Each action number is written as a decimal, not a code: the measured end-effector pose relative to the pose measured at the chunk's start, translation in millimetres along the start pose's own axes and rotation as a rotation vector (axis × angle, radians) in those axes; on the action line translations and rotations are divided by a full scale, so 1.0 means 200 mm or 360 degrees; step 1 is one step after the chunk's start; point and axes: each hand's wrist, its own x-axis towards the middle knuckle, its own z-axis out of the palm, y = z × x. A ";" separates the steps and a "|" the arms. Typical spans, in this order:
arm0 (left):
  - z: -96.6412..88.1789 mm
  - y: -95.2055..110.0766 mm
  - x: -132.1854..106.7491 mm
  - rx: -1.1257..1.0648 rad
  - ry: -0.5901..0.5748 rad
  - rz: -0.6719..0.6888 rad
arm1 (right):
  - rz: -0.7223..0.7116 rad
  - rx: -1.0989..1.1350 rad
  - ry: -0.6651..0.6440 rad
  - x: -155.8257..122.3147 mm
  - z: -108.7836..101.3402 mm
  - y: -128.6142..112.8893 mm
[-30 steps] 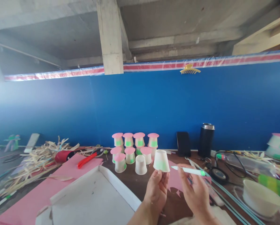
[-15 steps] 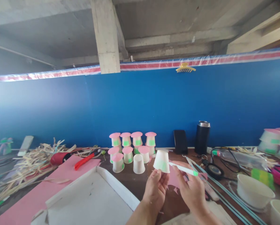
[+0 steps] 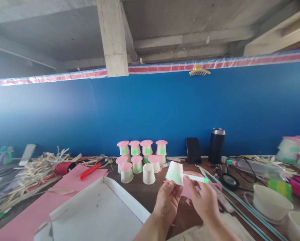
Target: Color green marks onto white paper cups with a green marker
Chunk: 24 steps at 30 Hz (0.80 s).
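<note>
The paper cup (image 3: pixel 174 170) is upside down above the brown desk (image 3: pixel 139 192), its rim pinched between closed thumb and fingers of the left hand (image 3: pixel 167 199), seemingly to bare its wall to the white marker (image 3: pixel 195 178) gripped pen-fashion in the right hand (image 3: pixel 204 200). Pink-topped cups (image 3: pixel 137 166) stand grouped behind, perhaps to save working room; pale strips (image 3: pixel 48 170) and a white tray (image 3: pixel 94 214) clutter the left, before a blue partition (image 3: pixel 150 107) under a concrete ceiling (image 3: pixel 165 20).

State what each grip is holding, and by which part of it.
The left grip holds an upside-down white cup by its lower rim; the right grip holds a white marker near the end closest to the cup.
</note>
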 end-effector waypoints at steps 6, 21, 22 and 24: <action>0.00 0.01 0.00 0.0007 0.0063 0.0018 | 0.0037 -0.0044 -0.0059 0.00 0.02 0.01; 0.00 0.00 0.00 0.0061 0.0025 -0.0023 | -0.0076 -0.0147 0.0012 0.00 0.03 0.03; 0.00 0.00 0.00 0.0063 0.0023 -0.0024 | -0.0074 -0.0147 0.0010 0.00 0.02 0.03; -0.01 0.00 0.00 0.0068 0.0035 -0.0027 | -0.0063 -0.0143 0.0005 0.01 0.02 0.03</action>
